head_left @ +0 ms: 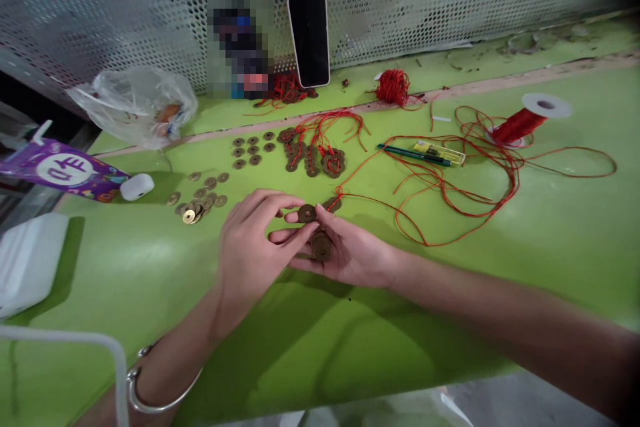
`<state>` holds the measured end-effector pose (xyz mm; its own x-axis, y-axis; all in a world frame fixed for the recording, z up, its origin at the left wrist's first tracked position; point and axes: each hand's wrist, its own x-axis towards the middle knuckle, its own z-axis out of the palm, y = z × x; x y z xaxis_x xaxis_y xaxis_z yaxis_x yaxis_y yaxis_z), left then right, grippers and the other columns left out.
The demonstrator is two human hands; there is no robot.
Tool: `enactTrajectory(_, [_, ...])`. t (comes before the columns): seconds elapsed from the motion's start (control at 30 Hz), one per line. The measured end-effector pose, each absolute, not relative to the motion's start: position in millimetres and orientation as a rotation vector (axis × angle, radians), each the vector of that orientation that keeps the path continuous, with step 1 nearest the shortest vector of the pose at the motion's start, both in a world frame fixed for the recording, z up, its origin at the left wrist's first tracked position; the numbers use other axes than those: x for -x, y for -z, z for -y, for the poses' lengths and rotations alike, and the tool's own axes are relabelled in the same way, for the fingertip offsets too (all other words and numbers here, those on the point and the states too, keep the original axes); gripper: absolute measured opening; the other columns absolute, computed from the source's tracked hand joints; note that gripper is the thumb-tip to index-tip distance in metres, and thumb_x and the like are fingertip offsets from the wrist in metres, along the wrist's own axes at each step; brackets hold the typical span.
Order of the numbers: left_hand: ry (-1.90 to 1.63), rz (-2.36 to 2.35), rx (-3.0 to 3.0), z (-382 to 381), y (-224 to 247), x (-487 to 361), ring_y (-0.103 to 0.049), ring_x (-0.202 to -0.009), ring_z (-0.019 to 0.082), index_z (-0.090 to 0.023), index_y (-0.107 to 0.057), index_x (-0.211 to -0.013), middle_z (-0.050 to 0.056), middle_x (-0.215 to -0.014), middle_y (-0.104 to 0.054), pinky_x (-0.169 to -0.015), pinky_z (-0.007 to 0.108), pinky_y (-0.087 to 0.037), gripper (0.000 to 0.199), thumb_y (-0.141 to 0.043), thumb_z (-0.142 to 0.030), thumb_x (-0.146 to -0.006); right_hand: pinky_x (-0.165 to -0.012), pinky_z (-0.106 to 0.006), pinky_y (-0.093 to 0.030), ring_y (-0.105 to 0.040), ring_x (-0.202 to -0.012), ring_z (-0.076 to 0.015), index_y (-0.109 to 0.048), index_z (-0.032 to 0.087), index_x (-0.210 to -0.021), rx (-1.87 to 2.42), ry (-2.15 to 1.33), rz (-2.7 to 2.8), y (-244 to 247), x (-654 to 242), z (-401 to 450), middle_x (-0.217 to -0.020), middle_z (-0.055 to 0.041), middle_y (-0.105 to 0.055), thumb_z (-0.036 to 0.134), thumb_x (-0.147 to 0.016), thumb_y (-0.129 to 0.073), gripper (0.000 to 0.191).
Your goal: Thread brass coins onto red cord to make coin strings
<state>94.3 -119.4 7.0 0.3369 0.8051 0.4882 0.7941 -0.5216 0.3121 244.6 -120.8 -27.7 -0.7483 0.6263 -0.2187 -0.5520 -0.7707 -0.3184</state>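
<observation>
While a holed coin (303,217) sits pinched in the right hand (360,250), just above a coin stack (323,248) cradled there, the left hand (253,233) presses in close; whether it grips, I cannot tell. Beyond, red-corded coins (313,163) lie on the green table (150,267), loose coins (201,193) leftward, a red spool (520,125) far right.

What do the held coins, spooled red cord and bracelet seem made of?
Held coins: probably metal, dull brown; thin, stiff-looking discs.
Spooled red cord: smooth-looking textile, fibre unclear; its strands loop flexibly.
Bracelet: likely silvery metal, polished; bright highlights along its curve.
</observation>
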Motion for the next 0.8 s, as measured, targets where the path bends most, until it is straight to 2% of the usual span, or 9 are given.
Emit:
enactTrajectory(0.37, [-0.911, -1.52, -2.712, 117.6, -5.3, -92.9, -0.065, -0.081, 0.019, -0.022, -0.065, -0.092, 0.003, -0.09, -0.069, -0.073, 0.034, -0.049, 0.009, -0.062, -0.027, -0.085, -0.098, -0.035, -0.045, -0.064, -0.097, -0.0128, -0.066, 0.02, -0.098, 0.473, -2.44, 0.334, 27.8, -243.9, 120.3, -0.099, -0.0047, -0.07, 0.034, -0.102, -0.026, 0.042])
enactTrajectory(0.63, [-0.872, -1.498, -2.67, 118.0, -5.8, -92.9, -0.065, -0.08, 0.019, -0.022, -0.065, -0.096, 0.003, -0.09, -0.069, -0.072, 0.034, -0.049, 0.012, -0.06, -0.026, -0.086, -0.098, -0.034, -0.045, -0.065, -0.093, -0.012, -0.065, 0.018, -0.096, 0.507, -2.409, 0.338, 29.9, -243.2, 121.2, -0.094, -0.0049, -0.071, 0.033, -0.102, -0.025, 0.043])
enactTrajectory(0.8, [-0.942, -1.522, -2.748, 120.9, -6.9, -94.0, -0.061, -0.094, 0.025, -0.022, -0.063, -0.107, 0.008, -0.103, -0.066, -0.082, 0.041, -0.048, 0.026, -0.065, -0.029, -0.082, -0.09, -0.029, -0.048, -0.065, -0.092, -0.0122, -0.063, 0.02, -0.097, 0.439, -2.331, 0.364, 36.6, -242.4, 120.8, -0.092, -0.0038, -0.07, 0.035, -0.101, -0.031, 0.036])
